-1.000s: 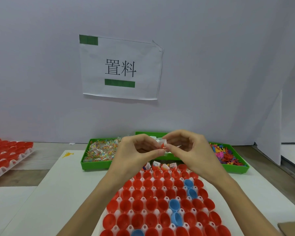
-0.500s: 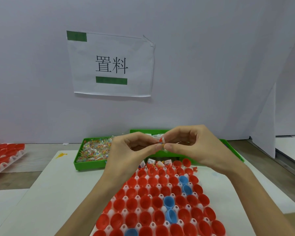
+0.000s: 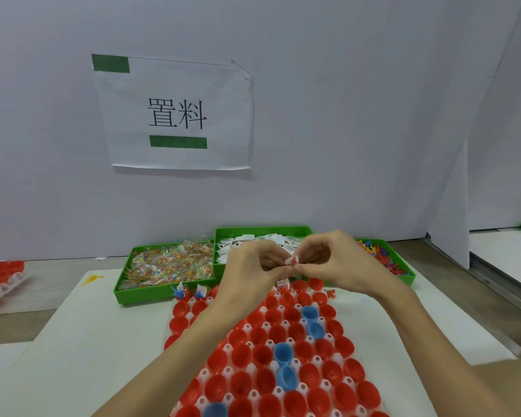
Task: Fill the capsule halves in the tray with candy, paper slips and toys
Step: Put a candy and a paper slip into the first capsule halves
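Now paper slip (image 3: 292, 260) pinched between left hand (image 3: 253, 267), right hand (image 3: 333, 261)

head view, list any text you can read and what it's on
"置料": on the white sheet taped to the wall, between green tape strips.
Paper slips in the middle green bin: dark print, too small to read.
Slip pinched between left hand and right hand: red marking, unreadable.
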Tool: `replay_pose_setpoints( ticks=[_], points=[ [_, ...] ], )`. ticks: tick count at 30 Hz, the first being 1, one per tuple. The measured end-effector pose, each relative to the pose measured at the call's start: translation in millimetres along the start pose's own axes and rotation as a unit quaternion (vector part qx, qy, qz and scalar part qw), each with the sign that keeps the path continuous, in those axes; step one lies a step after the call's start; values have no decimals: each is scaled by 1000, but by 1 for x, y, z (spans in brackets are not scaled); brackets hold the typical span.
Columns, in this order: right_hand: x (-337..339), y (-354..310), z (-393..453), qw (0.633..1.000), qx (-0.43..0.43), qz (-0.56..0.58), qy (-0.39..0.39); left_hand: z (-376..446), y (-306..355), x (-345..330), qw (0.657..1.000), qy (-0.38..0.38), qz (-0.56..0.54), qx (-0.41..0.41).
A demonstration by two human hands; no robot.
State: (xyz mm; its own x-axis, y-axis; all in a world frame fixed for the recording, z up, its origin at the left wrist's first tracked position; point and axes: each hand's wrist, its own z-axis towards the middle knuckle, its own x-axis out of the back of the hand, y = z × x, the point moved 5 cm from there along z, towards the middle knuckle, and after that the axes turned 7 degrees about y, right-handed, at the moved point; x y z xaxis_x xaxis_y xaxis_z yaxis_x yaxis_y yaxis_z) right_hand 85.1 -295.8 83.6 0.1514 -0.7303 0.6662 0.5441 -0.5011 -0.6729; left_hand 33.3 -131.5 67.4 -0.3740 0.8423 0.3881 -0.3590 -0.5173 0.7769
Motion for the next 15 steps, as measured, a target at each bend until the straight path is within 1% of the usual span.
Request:
replay_pose_setpoints(
  ticks=[3,5,11,15],
  points=[
    [-9,29,1,999,-37,16,2,7,-14,-24,999,-30,44,-10],
    [-15,43,1,998,-52,11,18,10,-23,-37,997,-32,70,-9],
    [-24,64,5,996,-56,-41,48,10,-35,-54,995,-9,101,-4],
    [-26,66,7,993,-60,-91,46,10,-32,-61,990,-33,138,-14]
  ],
)
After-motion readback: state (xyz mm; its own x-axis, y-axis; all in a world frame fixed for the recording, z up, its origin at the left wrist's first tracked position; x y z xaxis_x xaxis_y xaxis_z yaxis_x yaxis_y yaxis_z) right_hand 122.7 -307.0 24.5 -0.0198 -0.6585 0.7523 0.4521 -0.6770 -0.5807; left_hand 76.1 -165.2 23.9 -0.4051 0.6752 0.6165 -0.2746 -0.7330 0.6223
